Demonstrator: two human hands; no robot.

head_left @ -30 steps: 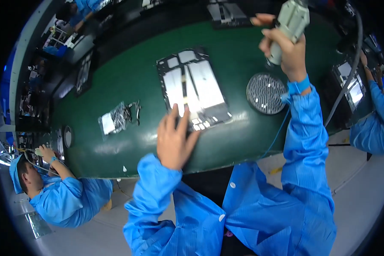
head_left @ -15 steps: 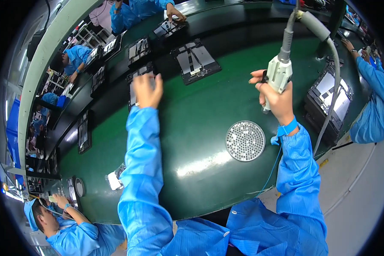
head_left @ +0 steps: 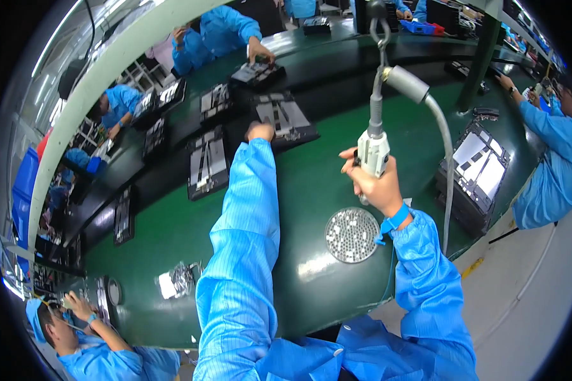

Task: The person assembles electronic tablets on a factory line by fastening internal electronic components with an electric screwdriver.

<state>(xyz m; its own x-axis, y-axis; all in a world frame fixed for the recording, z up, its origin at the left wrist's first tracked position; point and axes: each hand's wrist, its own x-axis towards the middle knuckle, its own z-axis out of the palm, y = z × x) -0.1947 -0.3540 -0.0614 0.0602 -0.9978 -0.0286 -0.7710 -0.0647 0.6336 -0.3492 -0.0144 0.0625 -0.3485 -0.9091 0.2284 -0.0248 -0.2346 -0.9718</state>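
Note:
An opened tablet (head_left: 293, 119) with a black frame and silver battery cells lies ahead of me. My left hand (head_left: 260, 131) is at its near left corner, fingers curled around the edge and partly hidden. My right hand (head_left: 380, 187) grips a white electric screwdriver (head_left: 373, 154), held upright with its tip pointing down above the table. Close below that hand sits a round tray (head_left: 352, 235) with many small holes and pale pieces in them. Another opened tablet (head_left: 208, 163) lies left of my left hand.
A grey hose (head_left: 443, 127) loops down from the screwdriver's hanger. Stacked opened tablets (head_left: 480, 166) stand at the right. A crumpled clear bag (head_left: 177, 280) lies left of my left sleeve. Co-workers in blue sit around; one person's hand (head_left: 258, 49) touches a tablet across the belt.
My left hand has moved right, from the left tablet to the corner of the middle one. My right hand and the screwdriver are lower and further left in view. The view has tilted up.

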